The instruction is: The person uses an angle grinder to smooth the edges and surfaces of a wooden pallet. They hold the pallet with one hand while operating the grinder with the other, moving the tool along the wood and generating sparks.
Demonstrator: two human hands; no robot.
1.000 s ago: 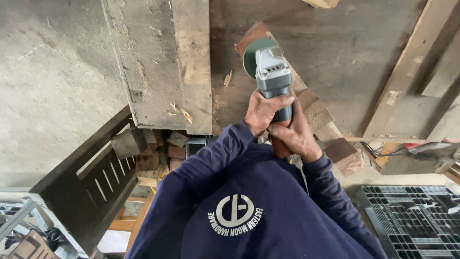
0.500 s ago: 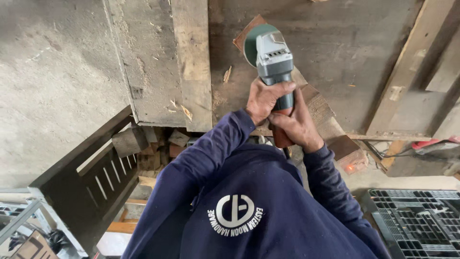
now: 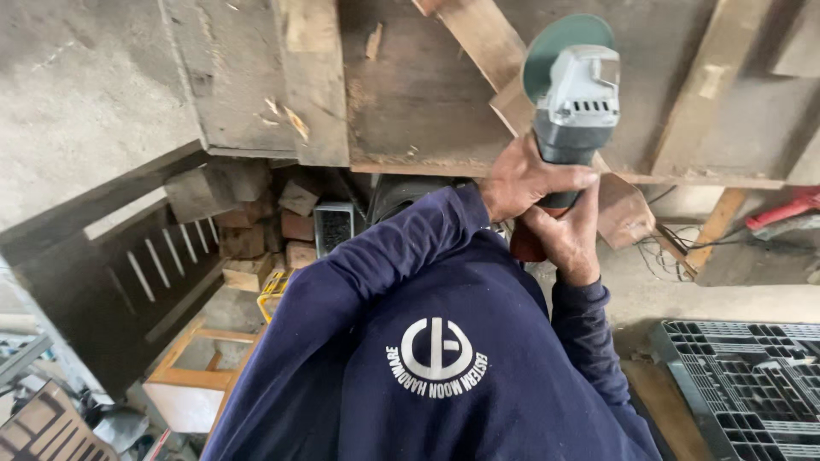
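- Both hands clenched round the angle grinder [image 3: 574,94], upper right of frame: left hand [image 3: 525,181] wraps the grey body just below the head, right hand [image 3: 565,239] grasps the lower grip beneath it.
- Green disc at the grinder's top sits over a slanted wooden plank [image 3: 478,38] lying on the worn workbench [image 3: 401,102].
- Reddish wood block [image 3: 622,209] just right of the hands, at the bench edge.
- Dark blue sweatshirt [image 3: 427,358] fills bottom centre; round white logo with a ring of lettering on the chest.
- Stacked wood offcuts [image 3: 256,230] under the bench, centre left; yellow package [image 3: 273,286] just below them.
- Black plastic pallet [image 3: 743,376] bottom right.
- Versus a second ago: grinder and hands sit further right and higher in frame; more of the under-bench clutter shows.
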